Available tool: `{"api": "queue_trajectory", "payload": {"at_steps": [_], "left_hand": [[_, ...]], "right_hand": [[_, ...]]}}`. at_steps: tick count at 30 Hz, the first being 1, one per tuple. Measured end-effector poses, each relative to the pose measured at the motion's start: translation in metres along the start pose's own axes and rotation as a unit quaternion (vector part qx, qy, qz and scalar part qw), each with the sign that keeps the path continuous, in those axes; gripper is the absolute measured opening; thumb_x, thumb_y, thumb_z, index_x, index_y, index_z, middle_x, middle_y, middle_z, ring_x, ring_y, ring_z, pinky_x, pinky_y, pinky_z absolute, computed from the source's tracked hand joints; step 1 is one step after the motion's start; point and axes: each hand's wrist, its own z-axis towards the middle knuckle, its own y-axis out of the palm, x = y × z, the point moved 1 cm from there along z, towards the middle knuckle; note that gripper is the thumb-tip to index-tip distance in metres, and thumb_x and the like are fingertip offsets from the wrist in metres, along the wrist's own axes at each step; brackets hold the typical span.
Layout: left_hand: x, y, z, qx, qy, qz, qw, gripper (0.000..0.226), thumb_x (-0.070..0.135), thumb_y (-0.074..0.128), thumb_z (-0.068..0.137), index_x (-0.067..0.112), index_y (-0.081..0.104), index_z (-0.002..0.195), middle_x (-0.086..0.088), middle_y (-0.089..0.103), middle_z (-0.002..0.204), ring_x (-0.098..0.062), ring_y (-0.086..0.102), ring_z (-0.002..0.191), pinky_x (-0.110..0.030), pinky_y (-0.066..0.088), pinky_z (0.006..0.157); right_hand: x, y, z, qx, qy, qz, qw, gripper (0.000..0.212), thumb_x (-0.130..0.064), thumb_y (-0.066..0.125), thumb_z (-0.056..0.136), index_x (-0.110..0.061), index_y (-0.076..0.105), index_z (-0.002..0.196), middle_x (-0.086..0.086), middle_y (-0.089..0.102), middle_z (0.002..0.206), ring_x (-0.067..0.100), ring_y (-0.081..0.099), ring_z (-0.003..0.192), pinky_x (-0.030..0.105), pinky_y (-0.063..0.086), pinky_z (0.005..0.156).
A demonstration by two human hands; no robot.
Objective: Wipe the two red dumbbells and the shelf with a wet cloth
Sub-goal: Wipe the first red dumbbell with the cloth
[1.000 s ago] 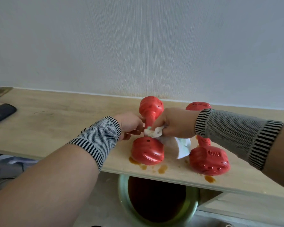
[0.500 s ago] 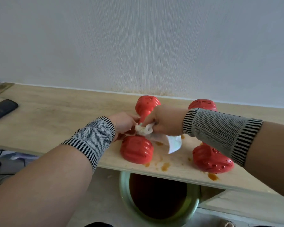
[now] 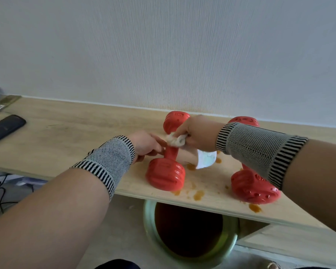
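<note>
Both hands on the near dumbbell, mid-wipe on its handle

From my seat, going left to right: left hand (image 3: 146,145) is pinched on the handle of the left dumbbell (image 3: 168,164), which lies with its long axis running away from me toward the wall, slightly tilted right. Right hand (image 3: 197,133) is clenched around the bunched wet cloth (image 3: 176,140), pressing it on that same handle just past the left fingers. Second dumbbell (image 3: 254,186) sits further right, half hidden under the right forearm, so that arm's nearer. Shelf (image 3: 66,136) has orange spots (image 3: 199,194) along the front edge, I'd guess unwiped.
</note>
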Motion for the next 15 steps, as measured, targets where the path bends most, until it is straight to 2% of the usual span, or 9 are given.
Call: {"api": "queue_trajectory", "payload": {"at_steps": [2,5,8,10,12,15], "left_hand": [[0.001,-0.001,-0.002,-0.007,-0.003,0.010,1.000,0.022,0.012,0.061,0.087,0.020,0.073,0.104,0.007,0.069,0.082,-0.005,0.047,0.061,-0.022,0.024,0.052],[0.009,-0.002,-0.007,-0.018,-0.001,0.035,0.999,0.021,0.027,0.068,0.084,0.019,0.073,0.102,0.010,0.068,0.078,-0.008,0.049,0.069,-0.023,0.027,0.054],[0.022,0.004,-0.012,-0.024,0.030,0.171,0.984,0.030,0.043,0.072,0.079,0.019,0.072,0.096,0.008,0.065,0.076,-0.007,0.052,0.069,-0.021,0.034,0.053],[0.033,0.010,-0.013,-0.012,0.061,0.245,0.968,0.025,0.042,0.073,0.079,0.017,0.069,0.080,0.003,0.062,0.072,-0.008,0.051,0.063,-0.018,0.037,0.052],[0.041,0.017,-0.014,-0.009,0.079,0.260,0.962,0.026,0.033,0.073,0.081,0.019,0.059,0.064,0.004,0.055,0.061,-0.006,0.047,0.054,-0.015,0.034,0.044],[0.043,0.025,-0.012,-0.038,0.077,0.180,0.980,0.024,0.020,0.071,0.083,0.017,0.057,0.064,0.003,0.055,0.059,-0.005,0.046,0.051,-0.012,0.029,0.035]], "right_hand": [[0.006,-0.001,0.006,0.031,0.043,-0.019,0.998,0.027,-0.026,0.051,0.091,-0.018,0.068,0.110,0.005,0.068,0.108,0.022,0.061,0.101,0.038,0.049,0.090],[0.010,0.000,0.005,0.023,0.046,0.026,0.998,0.023,-0.028,0.056,0.090,-0.021,0.070,0.108,0.003,0.068,0.101,0.022,0.062,0.097,0.038,0.051,0.087],[0.017,0.002,0.004,0.027,0.055,0.072,0.996,0.019,-0.027,0.056,0.090,-0.028,0.070,0.102,-0.004,0.063,0.091,0.017,0.060,0.090,0.032,0.052,0.081],[0.021,0.004,0.004,0.039,0.065,0.084,0.994,0.022,-0.027,0.057,0.090,-0.030,0.069,0.108,-0.007,0.059,0.093,0.014,0.058,0.090,0.028,0.049,0.079],[0.024,0.005,0.003,0.048,0.071,0.087,0.993,0.024,-0.029,0.057,0.090,-0.029,0.067,0.112,-0.006,0.061,0.097,0.015,0.058,0.093,0.026,0.048,0.079],[0.030,0.001,-0.002,0.043,0.071,0.073,0.994,0.026,-0.032,0.056,0.091,-0.029,0.066,0.114,-0.007,0.058,0.096,0.016,0.058,0.100,0.022,0.041,0.077]]}}
